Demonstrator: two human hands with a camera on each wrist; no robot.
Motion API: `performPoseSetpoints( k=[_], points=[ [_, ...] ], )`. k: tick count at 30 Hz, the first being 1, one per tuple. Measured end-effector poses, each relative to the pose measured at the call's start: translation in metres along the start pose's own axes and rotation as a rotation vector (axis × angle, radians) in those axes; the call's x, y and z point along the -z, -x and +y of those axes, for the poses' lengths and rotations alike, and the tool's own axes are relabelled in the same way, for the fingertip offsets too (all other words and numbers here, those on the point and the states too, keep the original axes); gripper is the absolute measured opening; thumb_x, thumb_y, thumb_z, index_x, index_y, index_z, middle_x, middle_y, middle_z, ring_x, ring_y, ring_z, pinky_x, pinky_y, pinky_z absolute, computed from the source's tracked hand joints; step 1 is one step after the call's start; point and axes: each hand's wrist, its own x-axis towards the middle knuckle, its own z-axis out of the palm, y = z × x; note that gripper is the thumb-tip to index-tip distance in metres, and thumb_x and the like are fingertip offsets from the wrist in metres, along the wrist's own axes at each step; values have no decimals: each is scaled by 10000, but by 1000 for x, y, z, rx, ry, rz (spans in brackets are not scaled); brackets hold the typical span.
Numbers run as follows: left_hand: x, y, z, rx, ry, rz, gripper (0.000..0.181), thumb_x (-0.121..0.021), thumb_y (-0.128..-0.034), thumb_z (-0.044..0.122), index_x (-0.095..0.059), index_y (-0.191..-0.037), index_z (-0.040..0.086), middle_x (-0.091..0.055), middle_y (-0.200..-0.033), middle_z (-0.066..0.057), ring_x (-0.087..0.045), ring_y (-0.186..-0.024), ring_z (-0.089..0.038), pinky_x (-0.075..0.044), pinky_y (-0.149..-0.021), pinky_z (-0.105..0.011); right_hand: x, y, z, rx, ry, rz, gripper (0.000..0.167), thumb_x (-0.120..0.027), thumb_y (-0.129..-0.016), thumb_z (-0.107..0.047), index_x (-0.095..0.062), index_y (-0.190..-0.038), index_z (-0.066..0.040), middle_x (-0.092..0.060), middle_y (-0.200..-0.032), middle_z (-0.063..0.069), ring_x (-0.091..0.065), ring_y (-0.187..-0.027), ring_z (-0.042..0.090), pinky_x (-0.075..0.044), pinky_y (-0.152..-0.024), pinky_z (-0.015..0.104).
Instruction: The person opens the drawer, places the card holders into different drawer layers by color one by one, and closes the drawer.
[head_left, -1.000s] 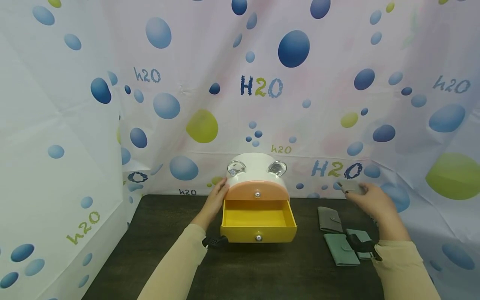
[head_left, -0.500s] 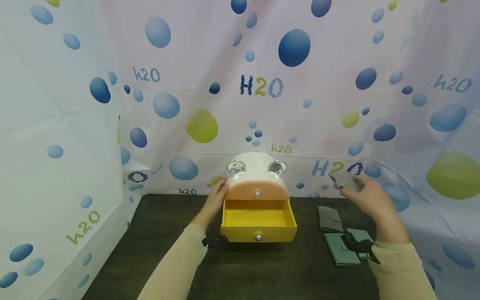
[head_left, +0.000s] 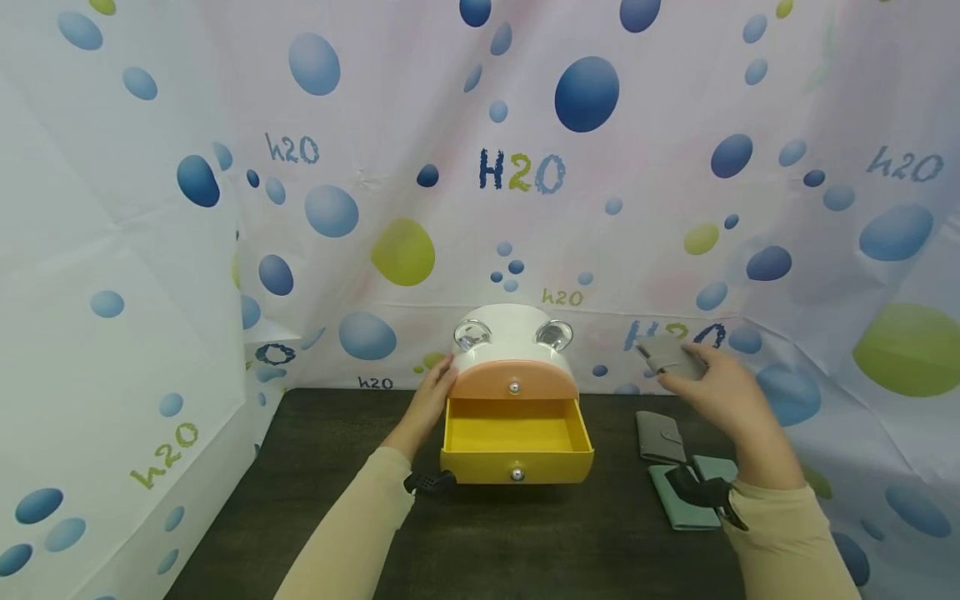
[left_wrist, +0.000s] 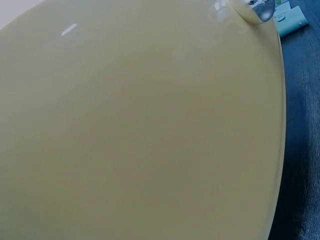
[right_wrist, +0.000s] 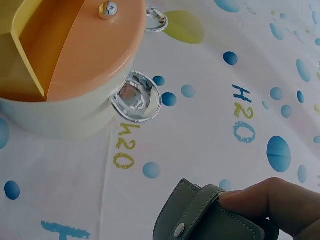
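Note:
My right hand [head_left: 723, 390] pinches a grey snap wallet [head_left: 670, 354] in the air, to the right of a small drawer cabinet [head_left: 508, 332]. In the right wrist view my thumb presses on the wallet [right_wrist: 207, 215], whose strap is snapped down. The cabinet has a white body, two silvery ears and an orange upper drawer [head_left: 480, 383] pushed in. Its yellow lower drawer [head_left: 517, 468] is pulled out, with nothing inside. My left hand [head_left: 429, 404] rests against the cabinet's left side, fingers fairly straight. The left wrist view shows mostly a smooth drawer front [left_wrist: 150, 125], no fingers.
Right of the cabinet, a grey wallet [head_left: 660, 437] and two green wallets lie on the dark table [head_left: 480, 542]; my right wrist strap partly covers the green wallets [head_left: 682, 504]. A patterned curtain [head_left: 480, 233] hangs behind and at both sides.
My right hand has carried the grey wallet leftward and a little up, nearer the cabinet. The left hand, the cabinet and the wallets on the table stay put.

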Motion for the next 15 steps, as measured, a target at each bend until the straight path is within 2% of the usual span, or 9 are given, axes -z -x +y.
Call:
performPoseSetpoints(
  k=[11,13,15],
  points=[
    [1,-1,-1,-1,15,-18,667,-407,-1073,463,-219,-1606,110,-176,-1658,-124,-148,-1511,-358,-143,-1192,-597,-10,0,-16,14,-23,-9,892,-651,-929,-496,-305,-1520,75,-457,-1351,411,-560,-1077,494,-525,-775,545],
    [2,-1,1,3,15,-28,655,-398,-1083,426,-198,-1606,85,-156,-1660,-141,-131,-1512,-373,-135,-1189,-604,-12,1,-20,14,-30,-13,889,-654,-927,-492,-304,-1526,62,-458,-1359,399,-559,-1083,495,-525,-788,560],
    [2,5,11,2,9,-37,640,-396,-1092,382,-191,-1601,53,-154,-1655,-165,-133,-1507,-392,-144,-1184,-612,-15,1,-24,13,-35,-10,885,-659,-924,-486,-306,-1527,57,-460,-1365,391,-556,-1094,499,-525,-808,583]
  ],
)
